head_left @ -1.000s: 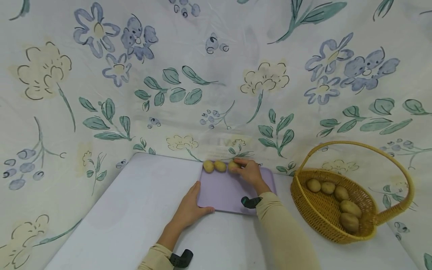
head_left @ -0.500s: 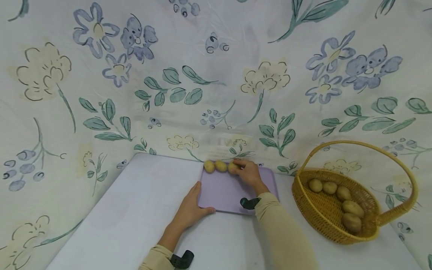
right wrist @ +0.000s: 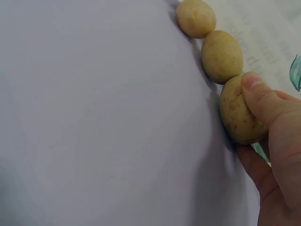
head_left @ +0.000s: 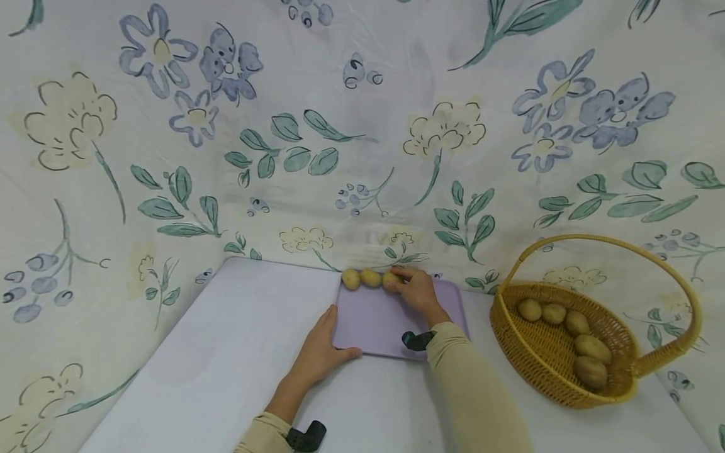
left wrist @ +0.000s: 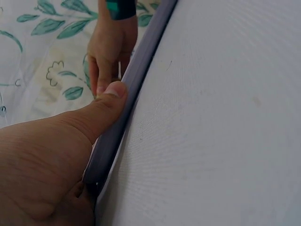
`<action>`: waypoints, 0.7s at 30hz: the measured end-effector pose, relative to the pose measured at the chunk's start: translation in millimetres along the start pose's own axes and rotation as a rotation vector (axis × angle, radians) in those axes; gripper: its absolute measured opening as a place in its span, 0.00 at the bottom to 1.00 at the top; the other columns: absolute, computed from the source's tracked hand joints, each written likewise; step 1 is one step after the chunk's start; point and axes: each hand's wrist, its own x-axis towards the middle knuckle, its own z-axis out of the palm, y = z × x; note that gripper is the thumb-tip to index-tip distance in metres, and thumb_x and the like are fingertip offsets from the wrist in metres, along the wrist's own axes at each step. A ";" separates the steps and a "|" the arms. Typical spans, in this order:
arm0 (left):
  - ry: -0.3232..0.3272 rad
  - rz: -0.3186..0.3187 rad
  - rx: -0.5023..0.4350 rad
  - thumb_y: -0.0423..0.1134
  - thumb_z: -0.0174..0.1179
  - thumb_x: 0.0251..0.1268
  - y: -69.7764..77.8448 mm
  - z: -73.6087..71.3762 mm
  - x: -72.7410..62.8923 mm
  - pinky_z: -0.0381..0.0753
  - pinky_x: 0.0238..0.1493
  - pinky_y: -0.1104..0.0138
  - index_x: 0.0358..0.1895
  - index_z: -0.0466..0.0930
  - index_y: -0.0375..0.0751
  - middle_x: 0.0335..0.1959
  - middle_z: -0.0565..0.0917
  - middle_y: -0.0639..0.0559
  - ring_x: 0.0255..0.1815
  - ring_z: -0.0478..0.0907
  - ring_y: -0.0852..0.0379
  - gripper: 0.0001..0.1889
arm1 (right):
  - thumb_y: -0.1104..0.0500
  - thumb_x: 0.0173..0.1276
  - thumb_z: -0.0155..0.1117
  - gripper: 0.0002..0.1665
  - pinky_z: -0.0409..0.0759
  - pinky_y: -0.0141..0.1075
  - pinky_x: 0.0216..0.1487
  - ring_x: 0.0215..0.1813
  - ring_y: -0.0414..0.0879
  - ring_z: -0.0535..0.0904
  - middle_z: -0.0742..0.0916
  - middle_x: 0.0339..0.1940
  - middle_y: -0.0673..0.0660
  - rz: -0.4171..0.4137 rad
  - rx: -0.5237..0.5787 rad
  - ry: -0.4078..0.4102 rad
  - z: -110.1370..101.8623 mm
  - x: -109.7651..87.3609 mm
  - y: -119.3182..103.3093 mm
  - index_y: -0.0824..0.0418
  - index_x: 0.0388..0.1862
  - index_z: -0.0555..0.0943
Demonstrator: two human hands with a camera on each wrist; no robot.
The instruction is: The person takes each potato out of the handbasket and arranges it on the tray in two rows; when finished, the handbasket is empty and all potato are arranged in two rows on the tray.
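Observation:
My right hand (head_left: 418,290) holds a potato (right wrist: 239,112) between thumb and fingers at the back of the lilac tray (head_left: 374,321). The thumb lies over the potato's top, while the fingers are partly hidden behind it. Against it sits a middle potato (right wrist: 222,57), followed by a left potato (right wrist: 196,18), so the three form a row along the tray's back edge. My left hand (head_left: 318,347) rests at the tray's front left corner, fingers extended along the left side. Its thumb (left wrist: 109,101) lies straight along the front rim.
To the right stands a wicker basket (head_left: 532,362) with a tall arched handle (head_left: 600,238). Several potatoes (head_left: 591,349) lie inside it along the back and right. A white tabletop (head_left: 226,352) extends around the tray, up to a floral cloth (head_left: 362,126) behind.
The held potato has edged very slightly toward the middle potato. Both hands otherwise keep their places, and the head view has shifted a little.

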 end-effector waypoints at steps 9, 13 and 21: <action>0.002 -0.005 -0.009 0.55 0.78 0.51 2.3 -1.5 -1.0 0.57 0.82 0.46 0.80 0.48 0.25 0.82 0.55 0.31 0.83 0.52 0.36 0.63 | 0.54 0.63 0.77 0.27 0.79 0.47 0.71 0.71 0.56 0.77 0.85 0.66 0.57 0.009 -0.013 -0.017 -1.8 -1.4 -0.7 0.55 0.62 0.85; 0.002 0.001 -0.009 0.53 0.78 0.51 3.7 -2.1 -1.4 0.58 0.82 0.46 0.79 0.48 0.24 0.81 0.55 0.30 0.83 0.53 0.35 0.62 | 0.54 0.64 0.76 0.27 0.79 0.48 0.70 0.70 0.57 0.78 0.84 0.67 0.59 0.011 0.003 -0.024 -2.9 -2.3 0.2 0.55 0.63 0.85; 0.002 -0.004 -0.006 0.55 0.78 0.51 3.0 -2.1 -1.6 0.58 0.82 0.46 0.80 0.48 0.24 0.82 0.54 0.30 0.83 0.53 0.35 0.63 | 0.53 0.66 0.75 0.30 0.81 0.47 0.69 0.69 0.56 0.79 0.84 0.66 0.58 -0.015 0.024 -0.041 -7.3 -4.1 -1.3 0.58 0.65 0.82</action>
